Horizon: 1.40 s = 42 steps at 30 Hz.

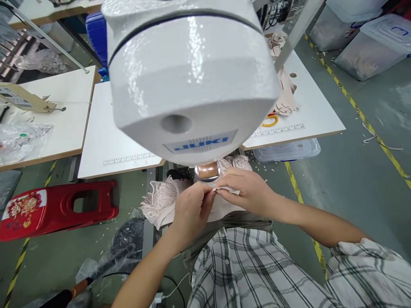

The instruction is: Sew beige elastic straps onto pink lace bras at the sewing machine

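Note:
A pale beige lace bra (164, 197) lies below the head of a white sewing machine (192, 81), draped over my lap. My left hand (192, 206) pinches an edge of its fabric between thumb and forefinger. From the other side, my right hand (248, 191) grips the same edge, with the fingertips of both hands almost touching. A small light flap of cloth (229, 189) sticks out under the right fingers. Just beyond the hands sits a shiny copper-coloured machine part (208, 171). The machine head hides whatever lies behind it.
White table boards (105, 128) flank the machine, with yellow-handled scissors (270, 121) and beige cloth pieces (285, 96) on the right one. A red plastic stool (64, 207) lies at left on the floor. Clear plastic bins (374, 47) stand at far right.

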Available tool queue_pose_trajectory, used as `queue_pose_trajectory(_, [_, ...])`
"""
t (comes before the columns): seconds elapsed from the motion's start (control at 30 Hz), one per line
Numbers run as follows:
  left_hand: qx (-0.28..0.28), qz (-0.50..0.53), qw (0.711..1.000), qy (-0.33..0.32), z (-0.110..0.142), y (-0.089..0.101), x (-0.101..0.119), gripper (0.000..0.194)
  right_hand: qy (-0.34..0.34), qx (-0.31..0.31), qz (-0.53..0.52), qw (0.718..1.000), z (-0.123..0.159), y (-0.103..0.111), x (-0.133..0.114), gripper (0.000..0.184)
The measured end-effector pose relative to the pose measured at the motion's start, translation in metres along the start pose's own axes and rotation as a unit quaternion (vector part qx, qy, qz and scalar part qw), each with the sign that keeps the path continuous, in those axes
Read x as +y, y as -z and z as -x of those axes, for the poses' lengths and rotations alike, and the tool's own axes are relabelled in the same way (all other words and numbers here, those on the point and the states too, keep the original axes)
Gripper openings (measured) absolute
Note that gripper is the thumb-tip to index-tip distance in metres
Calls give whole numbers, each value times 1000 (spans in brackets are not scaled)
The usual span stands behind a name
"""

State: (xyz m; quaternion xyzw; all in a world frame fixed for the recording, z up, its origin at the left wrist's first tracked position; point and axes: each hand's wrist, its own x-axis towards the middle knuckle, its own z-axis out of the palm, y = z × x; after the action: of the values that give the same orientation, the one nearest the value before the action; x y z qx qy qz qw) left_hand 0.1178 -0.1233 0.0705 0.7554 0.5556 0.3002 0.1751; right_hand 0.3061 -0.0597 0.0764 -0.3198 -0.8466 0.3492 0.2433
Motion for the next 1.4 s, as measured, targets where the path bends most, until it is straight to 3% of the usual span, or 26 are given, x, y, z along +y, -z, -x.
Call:
queue_pose_trajectory(0.1, [19, 14, 998, 59, -4, 1, -3, 22, -10, -25, 7, 1000, -21, 7, 0, 18])
queue_pose_trajectory(0.17, [59, -43, 996, 47, -6, 2, -10, 19, -39, -50, 4, 998, -37, 13, -2, 21])
queue_pose_trajectory(0.27, [119, -158, 974, -109, -8, 2, -28, 16, -68, -67, 23, 995, -53, 20, -5, 31])
queue_pose_trajectory(0.33, [133, -199, 949, -203, -8, 3, -40, 23, -67, -74, 40, 994, -57, 22, -8, 33])
queue_pose_trajectory(0.47, [109, -246, 930, -249, -9, 8, -52, 36, -59, -75, 72, 993, -57, 23, -10, 35])
queue_pose_trajectory(0.6, [88, -291, 923, -234, -11, 11, -41, 38, -52, -51, 84, 994, -50, 17, -3, 27])
queue_pose_trajectory(0.8, [7, -316, 941, -120, -13, 16, -15, 31, 5, 101, 205, 974, -19, -11, 15, 25])
queue_pose_trajectory(0.87, [0, -299, 944, -141, -16, 20, -21, 31, 1, 131, 224, 966, -14, -19, 17, 26])
queue_pose_trajectory(0.97, [-18, -287, 928, -236, -20, 27, -42, 36, -2, 160, 209, 965, -12, -25, 17, 28])
queue_pose_trajectory(1.03, [-35, -288, 918, -270, -23, 30, -54, 41, -7, 162, 173, 972, -11, -27, 18, 28])
queue_pose_trajectory(1.1, [-44, -292, 921, -256, -25, 30, -57, 42, -35, 155, 104, 982, -7, -31, 20, 26])
queue_pose_trajectory(1.23, [-25, -292, 932, -215, -27, 24, -38, 34, -137, 135, -53, 980, 3, -37, 25, 43])
queue_pose_trajectory(1.4, [3, -305, 937, -170, -26, 15, -11, 28, -128, 125, 22, 984, -4, -28, 29, 34])
